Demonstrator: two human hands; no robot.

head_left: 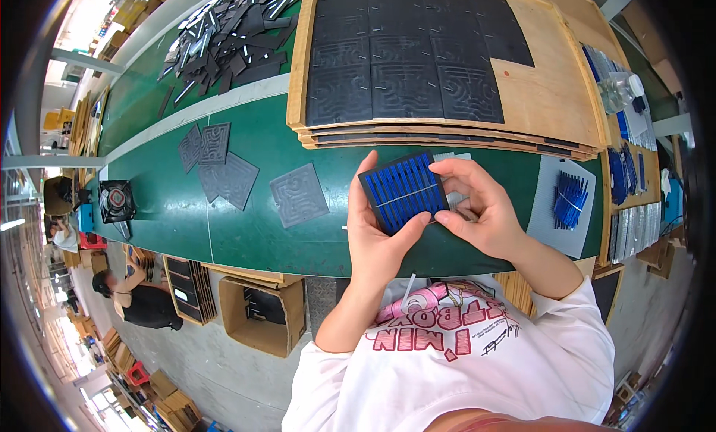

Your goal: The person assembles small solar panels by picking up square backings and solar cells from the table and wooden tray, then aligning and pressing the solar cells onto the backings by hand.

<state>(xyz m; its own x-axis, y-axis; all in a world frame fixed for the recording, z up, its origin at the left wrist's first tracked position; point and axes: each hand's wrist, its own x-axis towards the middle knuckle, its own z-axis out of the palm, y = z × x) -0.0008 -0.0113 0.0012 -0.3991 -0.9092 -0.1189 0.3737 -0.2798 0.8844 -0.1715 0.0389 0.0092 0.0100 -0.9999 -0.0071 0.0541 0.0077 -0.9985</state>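
A small square solar panel, dark-framed with blue cell strips and a pale line across them, is held up over the front of the green bench. My left hand grips its left side, thumb along the lower edge. On the other side, my right hand has its fingers at the right edge and its thumb near the lower right corner. Left of my hands lies a grey square plate with raised curved lines. Blue cell strips are bundled on a white sheet to the right.
Behind my hands, stacked wooden trays carry rows of black squares. Black offcuts are heaped at the far left. More grey plates and a black fan lie leftward. A clear bottle stands right; a person works beyond the bench.
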